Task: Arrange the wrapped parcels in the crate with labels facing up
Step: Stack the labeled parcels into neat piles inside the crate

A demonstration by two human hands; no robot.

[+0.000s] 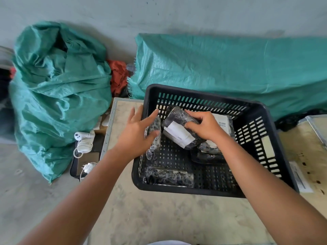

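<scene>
The wrapped parcel (178, 133) with its white label (178, 134) up sits tilted in the middle of the black crate (261, 138), gripped from above by your right hand (206, 128). Your left hand (137, 133) is open, fingers spread over the crate's left wall, touching a narrow parcel (154, 140) standing against it. Another parcel (169, 176) lies along the near wall. Bare crate floor shows between them; the crate sits near the tabletop (159, 218) left edge.
</scene>
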